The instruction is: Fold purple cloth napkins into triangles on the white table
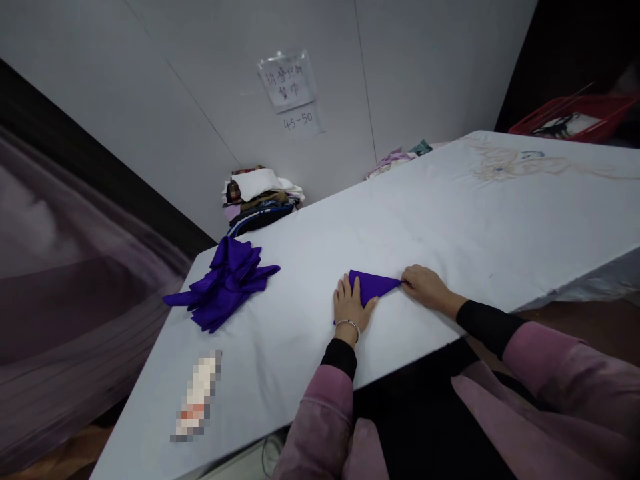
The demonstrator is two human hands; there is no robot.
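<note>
A purple cloth napkin, folded to a pointed shape, lies on the white-covered table. My left hand rests flat on the napkin's left part with its fingers spread, covering some of that edge. At the other end, my right hand pinches the narrow right tip between thumb and fingers. To the left sits a loose heap of purple napkins, apart from both hands.
A blurred-out flat object lies near the table's left front. Stacked folded cloths stand against the wall behind, with more cloths farther right. A red basket is at the far right. Handwritten signs hang on the wall.
</note>
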